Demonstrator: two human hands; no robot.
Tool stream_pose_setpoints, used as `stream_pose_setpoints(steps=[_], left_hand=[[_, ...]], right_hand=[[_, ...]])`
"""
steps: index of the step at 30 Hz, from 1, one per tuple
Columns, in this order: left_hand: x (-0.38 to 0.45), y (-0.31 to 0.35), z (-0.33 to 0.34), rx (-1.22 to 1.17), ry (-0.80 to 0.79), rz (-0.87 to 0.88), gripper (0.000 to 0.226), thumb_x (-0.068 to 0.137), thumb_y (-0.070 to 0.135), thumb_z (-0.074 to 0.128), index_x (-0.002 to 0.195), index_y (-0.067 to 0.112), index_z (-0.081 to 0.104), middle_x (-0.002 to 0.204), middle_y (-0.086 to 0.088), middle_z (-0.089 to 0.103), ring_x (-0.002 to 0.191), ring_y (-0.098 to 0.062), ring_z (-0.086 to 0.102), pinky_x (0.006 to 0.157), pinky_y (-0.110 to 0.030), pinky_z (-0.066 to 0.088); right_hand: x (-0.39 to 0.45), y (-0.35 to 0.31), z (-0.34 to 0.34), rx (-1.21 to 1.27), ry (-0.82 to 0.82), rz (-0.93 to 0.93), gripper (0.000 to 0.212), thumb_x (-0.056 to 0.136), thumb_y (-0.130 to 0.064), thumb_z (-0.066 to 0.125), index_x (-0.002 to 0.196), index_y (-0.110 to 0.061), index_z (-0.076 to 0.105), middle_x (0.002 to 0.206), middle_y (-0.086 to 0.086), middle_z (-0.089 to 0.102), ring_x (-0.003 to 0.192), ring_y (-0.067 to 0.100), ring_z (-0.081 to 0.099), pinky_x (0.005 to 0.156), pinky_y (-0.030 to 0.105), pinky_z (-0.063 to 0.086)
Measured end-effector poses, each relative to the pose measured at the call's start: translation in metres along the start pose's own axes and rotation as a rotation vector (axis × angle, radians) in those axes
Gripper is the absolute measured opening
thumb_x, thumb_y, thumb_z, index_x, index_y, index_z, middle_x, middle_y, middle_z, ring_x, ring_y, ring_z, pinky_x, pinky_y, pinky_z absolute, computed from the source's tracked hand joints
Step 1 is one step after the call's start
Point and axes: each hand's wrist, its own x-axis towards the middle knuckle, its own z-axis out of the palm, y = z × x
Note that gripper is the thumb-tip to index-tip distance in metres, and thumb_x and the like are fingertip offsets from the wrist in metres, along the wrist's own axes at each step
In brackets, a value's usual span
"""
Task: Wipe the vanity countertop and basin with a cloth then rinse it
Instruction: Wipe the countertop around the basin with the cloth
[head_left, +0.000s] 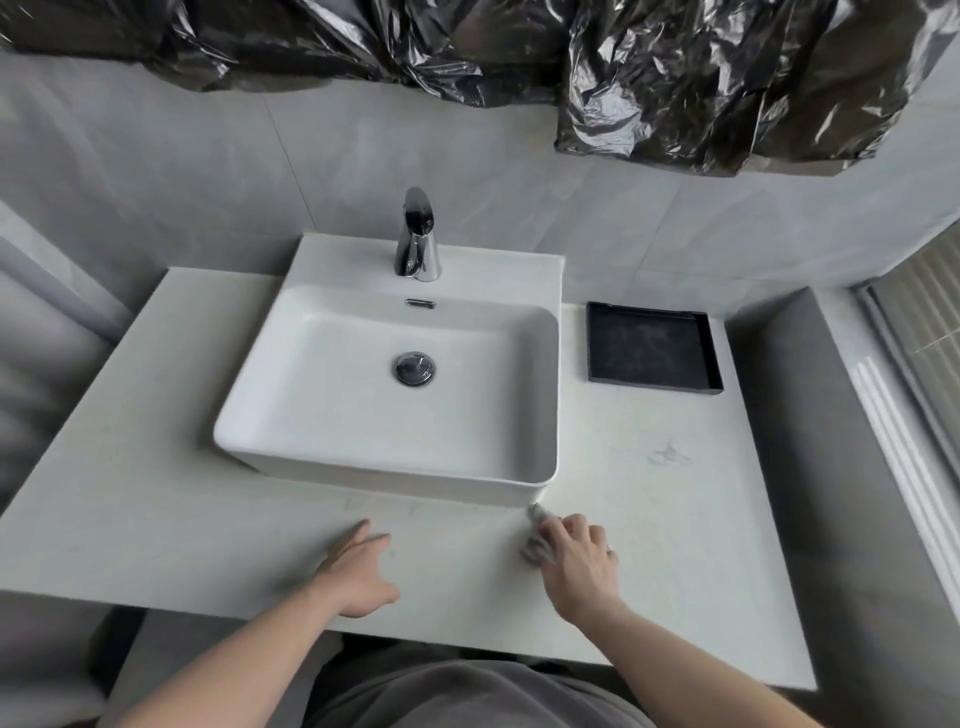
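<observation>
My right hand (576, 558) grips the grey cloth (537, 538) on the white bench (675, 545), just off the basin's (395, 374) front right corner — blurred, so I think it's bunched under my fingers. My left hand (358, 577) lies flat on the bench, fingers straight. A black tray (652, 345) sits right of the basin.

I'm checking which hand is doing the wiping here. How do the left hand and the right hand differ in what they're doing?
The right hand grips a small grey cloth on the countertop near the basin's front right corner; the left hand holds nothing. The right hand's fingers curl round the cloth; the left hand's fingers are straight. Both hands are over the countertop's front part, ahead of the basin.
</observation>
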Motion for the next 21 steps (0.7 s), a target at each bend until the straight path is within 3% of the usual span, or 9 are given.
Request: stream_pose_setpoints(steps=[4, 6, 9, 15, 21], left_hand=[[-0.001, -0.002, 0.004, 0.024, 0.007, -0.020, 0.097, 0.076, 0.037, 0.063, 0.159, 0.031, 0.013, 0.166, 0.007, -0.015, 0.154, -0.021, 0.003, 0.121, -0.040, 0.025], [0.003, -0.003, 0.004, 0.046, 0.026, -0.036, 0.099, 0.078, 0.033, 0.064, 0.160, 0.032, 0.007, 0.165, 0.005, -0.019, 0.154, -0.027, -0.001, 0.121, -0.041, 0.023], [0.014, -0.006, -0.001, 0.071, 0.052, -0.061, 0.108, 0.074, 0.035, 0.065, 0.159, 0.035, -0.002, 0.164, 0.004, -0.024, 0.153, -0.033, -0.005, 0.122, -0.043, 0.021], [0.039, 0.000, -0.001, 0.058, 0.079, -0.107, 0.126, 0.059, 0.046, 0.072, 0.157, 0.040, -0.006, 0.165, 0.002, -0.022, 0.153, -0.036, -0.003, 0.123, -0.048, 0.020], [0.043, -0.003, -0.006, 0.130, 0.068, -0.102, 0.125, 0.063, 0.047, 0.076, 0.157, 0.042, -0.006, 0.165, 0.003, -0.019, 0.152, -0.039, 0.004, 0.120, -0.045, 0.027]], right_hand=[[0.004, 0.018, 0.009, -0.003, 0.043, -0.130, 0.049, 0.090, -0.021, 0.050, 0.135, -0.039, 0.045, 0.142, -0.006, 0.037, 0.133, 0.028, 0.036, 0.109, 0.041, 0.036], [0.012, 0.031, 0.013, 0.010, 0.035, -0.148, 0.054, 0.093, -0.025, 0.050, 0.145, -0.035, 0.039, 0.160, -0.002, 0.025, 0.148, 0.033, 0.020, 0.120, 0.049, 0.025], [0.035, 0.040, 0.007, 0.013, -0.002, -0.089, 0.062, 0.096, -0.033, 0.043, 0.154, -0.040, 0.021, 0.168, -0.001, 0.004, 0.152, 0.039, 0.000, 0.122, 0.056, 0.014], [0.126, 0.045, -0.041, -0.104, 0.047, -0.005, 0.060, 0.096, -0.054, 0.033, 0.152, -0.042, 0.016, 0.164, -0.002, 0.009, 0.144, 0.035, 0.014, 0.116, 0.061, 0.013], [0.186, 0.015, -0.068, -0.101, 0.045, -0.069, 0.061, 0.091, -0.036, 0.033, 0.152, -0.033, 0.025, 0.161, 0.001, 0.019, 0.138, 0.033, 0.024, 0.113, 0.061, 0.022]])
